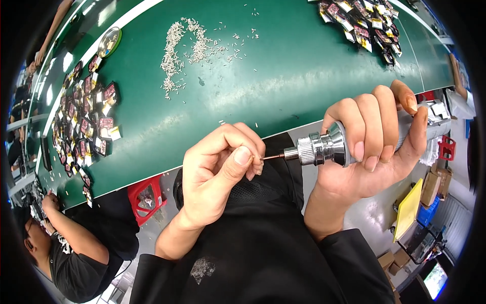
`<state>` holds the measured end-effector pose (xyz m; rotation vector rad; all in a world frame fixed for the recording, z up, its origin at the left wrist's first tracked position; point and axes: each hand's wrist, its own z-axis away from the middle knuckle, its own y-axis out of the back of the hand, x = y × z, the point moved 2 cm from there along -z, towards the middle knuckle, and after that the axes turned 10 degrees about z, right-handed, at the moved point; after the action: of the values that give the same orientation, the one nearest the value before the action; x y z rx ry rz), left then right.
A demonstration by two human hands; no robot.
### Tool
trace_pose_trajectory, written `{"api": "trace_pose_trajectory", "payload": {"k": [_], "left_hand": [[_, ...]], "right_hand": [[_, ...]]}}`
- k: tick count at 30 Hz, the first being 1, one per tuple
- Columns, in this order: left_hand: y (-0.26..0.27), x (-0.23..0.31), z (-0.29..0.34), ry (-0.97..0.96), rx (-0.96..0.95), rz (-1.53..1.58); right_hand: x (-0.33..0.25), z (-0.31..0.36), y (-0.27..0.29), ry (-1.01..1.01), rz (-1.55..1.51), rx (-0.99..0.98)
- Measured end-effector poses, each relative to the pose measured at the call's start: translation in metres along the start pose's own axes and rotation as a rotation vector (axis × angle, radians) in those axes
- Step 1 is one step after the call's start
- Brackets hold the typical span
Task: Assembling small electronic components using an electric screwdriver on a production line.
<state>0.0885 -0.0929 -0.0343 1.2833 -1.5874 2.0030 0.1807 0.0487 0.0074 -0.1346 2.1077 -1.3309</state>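
Note:
My right hand (372, 137) is wrapped round a silver-grey electric screwdriver (315, 149), held level above the table's near edge. Its thin bit (273, 157) points left. At the bit's tip, the thumb and fingers of my left hand (212, 169) are pinched together; whatever they hold there is hidden or too small to name. Beyond my hands, many small silvery screw-like pieces (173, 48) lie loosely heaped on the green table (283, 81), with a few strays near the front edge.
Small black devices with yellow and white tabs are heaped at the left (83, 114) and far right (360, 25). A round dish (109, 42) stands at the back left. A red stool (146, 198) is below the table edge. Another person (81, 248) works at the left.

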Motion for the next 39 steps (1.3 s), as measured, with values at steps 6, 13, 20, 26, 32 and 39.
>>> {"api": "trace_pose_trajectory", "payload": {"k": [6, 13, 20, 26, 32, 39], "left_hand": [[-0.004, -0.005, 0.001, 0.024, -0.034, 0.034], [-0.009, -0.008, 0.002, 0.048, -0.080, 0.053], [-0.012, -0.008, -0.006, -0.026, -0.025, -0.098], [-0.023, -0.012, -0.013, -0.184, -0.032, -0.598], [-0.033, -0.013, -0.024, -0.180, -0.082, -0.710], [-0.057, -0.008, -0.067, -0.220, -0.242, -0.899]], "right_hand": [[0.000, 0.009, 0.001, 0.006, 0.035, 0.049], [-0.006, 0.012, 0.003, 0.016, 0.004, 0.104], [-0.010, 0.005, 0.005, 0.028, 0.104, 0.055], [-0.021, 0.008, 0.017, 0.082, 0.218, -0.049], [-0.022, 0.015, 0.034, 0.102, 0.151, 0.199], [-0.055, 0.005, 0.055, 0.253, 0.158, 0.370]]}}
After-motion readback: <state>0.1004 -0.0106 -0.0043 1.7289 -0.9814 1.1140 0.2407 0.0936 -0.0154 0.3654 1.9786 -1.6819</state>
